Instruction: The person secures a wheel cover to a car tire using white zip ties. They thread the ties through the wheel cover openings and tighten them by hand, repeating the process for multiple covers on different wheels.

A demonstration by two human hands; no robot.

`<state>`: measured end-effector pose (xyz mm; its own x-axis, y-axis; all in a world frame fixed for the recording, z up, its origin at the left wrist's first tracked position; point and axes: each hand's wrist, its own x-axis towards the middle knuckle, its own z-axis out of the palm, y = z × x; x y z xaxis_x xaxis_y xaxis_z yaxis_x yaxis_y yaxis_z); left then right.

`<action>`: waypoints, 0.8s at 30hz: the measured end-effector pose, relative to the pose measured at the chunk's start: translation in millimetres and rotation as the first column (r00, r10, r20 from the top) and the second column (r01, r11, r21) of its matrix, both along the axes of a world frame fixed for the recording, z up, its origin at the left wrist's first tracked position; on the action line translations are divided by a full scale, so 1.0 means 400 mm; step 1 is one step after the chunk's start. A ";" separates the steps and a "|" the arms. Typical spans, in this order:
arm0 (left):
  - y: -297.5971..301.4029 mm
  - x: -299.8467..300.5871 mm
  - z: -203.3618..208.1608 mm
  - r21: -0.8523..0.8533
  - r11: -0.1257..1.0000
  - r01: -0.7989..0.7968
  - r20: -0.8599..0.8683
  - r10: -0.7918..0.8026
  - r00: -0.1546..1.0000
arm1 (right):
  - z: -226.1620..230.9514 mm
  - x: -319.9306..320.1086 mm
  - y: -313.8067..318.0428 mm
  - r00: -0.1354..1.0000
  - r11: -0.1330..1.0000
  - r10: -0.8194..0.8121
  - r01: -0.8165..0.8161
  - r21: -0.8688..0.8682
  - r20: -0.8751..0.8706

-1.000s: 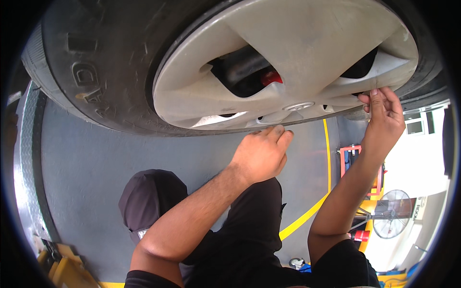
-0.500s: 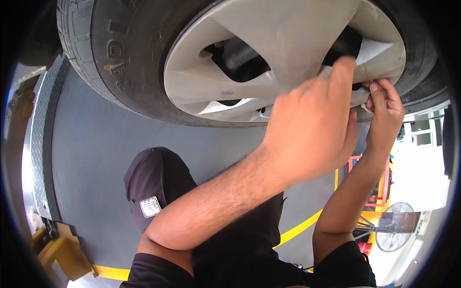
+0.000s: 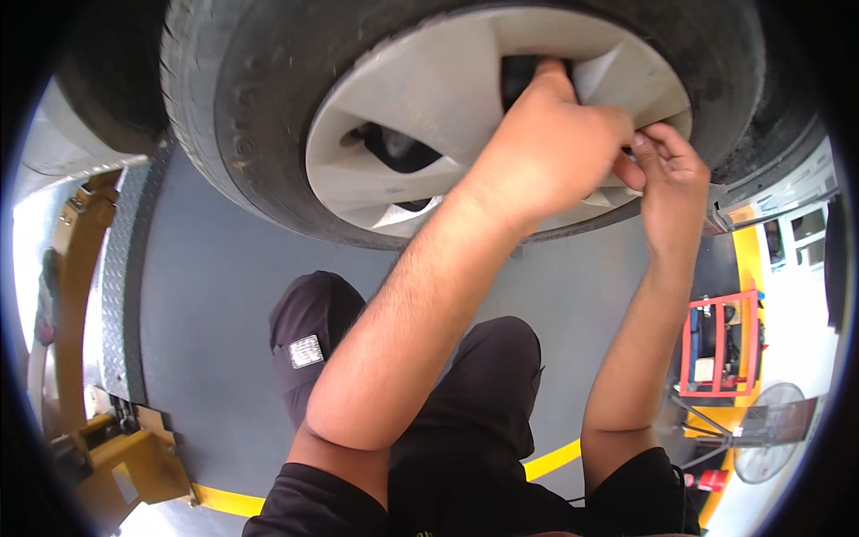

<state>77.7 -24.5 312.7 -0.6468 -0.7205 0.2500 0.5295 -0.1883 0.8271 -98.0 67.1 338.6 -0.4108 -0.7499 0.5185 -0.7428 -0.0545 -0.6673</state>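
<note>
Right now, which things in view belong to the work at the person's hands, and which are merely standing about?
Part of the work:
- bare left hand, reaching to an opening in the silver-grey spoked wheel cover
- bare right hand, near the cover's rim
- black rubber tyre

Standing about:
- red-framed rack
- grey round-caged fan
- yellow metal structure

We see: red rack (image 3: 719, 347), right side | round fan (image 3: 775, 447), lower right | yellow equipment (image 3: 139, 465), perhaps a lift, lower left

Left hand (image 3: 564, 152) at silver wheel cover (image 3: 429, 89), finger (image 3: 552, 70) at opening (image 3: 519, 79) — right hand (image 3: 673, 172) alongside.
</note>
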 end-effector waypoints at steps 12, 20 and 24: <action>-0.060 0.013 0.033 0.294 0.834 0.467 -0.266 -0.398 0.878 | 0.021 -0.016 0.004 0.999 0.995 0.028 -0.026 0.099 -0.018; -0.029 -0.002 0.018 0.277 0.895 0.350 -0.273 -0.276 0.922 | 0.070 0.032 0.026 0.974 0.966 -0.139 0.172 0.190 -0.177; -0.021 -0.002 0.014 0.236 0.908 0.346 -0.275 -0.280 0.920 | 0.094 0.047 0.042 0.938 0.947 -0.177 0.245 0.208 -0.297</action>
